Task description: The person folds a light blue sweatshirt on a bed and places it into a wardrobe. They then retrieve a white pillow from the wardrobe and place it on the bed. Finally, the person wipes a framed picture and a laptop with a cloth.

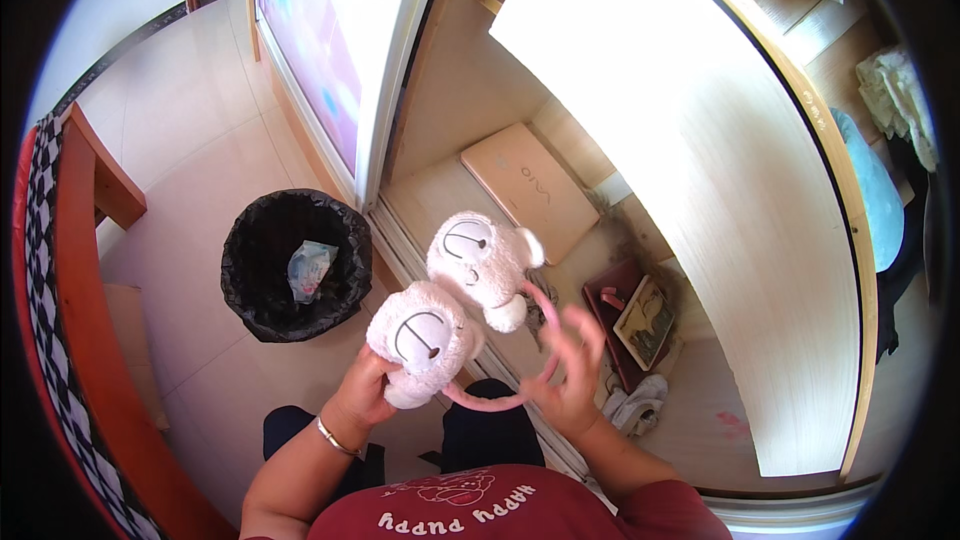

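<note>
A pink headband (491, 399) carries two fluffy pale pink plush heads. My left hand (361, 390) grips the lower plush head (421, 337) from below. The other plush head (469, 259) sits up and to the right, over the wardrobe's sliding-door track. At the band's right side is my right hand (570, 382), its fingers spread and slightly blurred; its thumb is near the band, and I cannot tell whether it presses on it.
A bin with a black liner (247, 307) stands at the left, a crumpled wrapper (309, 270) inside. The open wardrobe holds a closed Vaio laptop (532, 184), a dark red folder (606, 292), a small framed picture (645, 322) and whitish cloth (637, 405). A wooden bench (97, 300) borders the left.
</note>
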`<state>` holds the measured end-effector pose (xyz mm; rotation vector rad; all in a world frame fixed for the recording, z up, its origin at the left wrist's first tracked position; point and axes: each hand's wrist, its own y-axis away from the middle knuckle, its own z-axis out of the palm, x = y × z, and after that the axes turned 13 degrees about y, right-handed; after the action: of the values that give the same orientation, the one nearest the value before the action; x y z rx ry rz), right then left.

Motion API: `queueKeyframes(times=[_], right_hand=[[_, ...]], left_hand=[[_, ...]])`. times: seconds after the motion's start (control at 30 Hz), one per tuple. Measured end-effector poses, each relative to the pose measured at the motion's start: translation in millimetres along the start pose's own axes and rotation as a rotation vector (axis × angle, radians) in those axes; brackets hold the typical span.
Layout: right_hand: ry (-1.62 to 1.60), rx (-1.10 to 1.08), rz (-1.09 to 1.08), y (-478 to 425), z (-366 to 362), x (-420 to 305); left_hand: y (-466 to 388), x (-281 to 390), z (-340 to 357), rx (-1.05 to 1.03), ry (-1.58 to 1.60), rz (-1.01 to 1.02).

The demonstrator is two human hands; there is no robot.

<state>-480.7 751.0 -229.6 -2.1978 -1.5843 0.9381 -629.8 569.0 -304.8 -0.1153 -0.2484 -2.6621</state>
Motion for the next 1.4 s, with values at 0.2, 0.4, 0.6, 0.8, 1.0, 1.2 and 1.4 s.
queueKeyframes(times=[0.2, 0.4, 0.6, 0.8, 1.0, 1.2, 1.4], right_hand=[[-1.013, -0.450, 0.950, 2, 8, -5], [-0.555, 0.130, 0.489, -10, 15, 17], [0.311, -0.345, 0.874, 99, 106, 179], [-0.657, -0.091, 0.925, 12, 66, 54], [-0.410, -0.101, 0.282, -27, -37, -33], [0.062, -0.044, 0.060, -96, -160, -87], [-0.319, -0.119, 0.492, -201, -254, -107]], left_hand=[[-12, 11, -7, -0.263, 0.252, -0.184], [-11, 10, 1, 0.138, -0.366, -0.008], [-36, -50, -66, 0.365, -0.614, -0.217], [-25, -32, -32, 0.092, -0.788, 0.051], [-12, -15, 47, -0.413, -0.756, 0.505], [-12, 12, 116, -0.692, -0.730, 0.538], [-33, 19, 199, -0.957, -1.103, 0.924]])
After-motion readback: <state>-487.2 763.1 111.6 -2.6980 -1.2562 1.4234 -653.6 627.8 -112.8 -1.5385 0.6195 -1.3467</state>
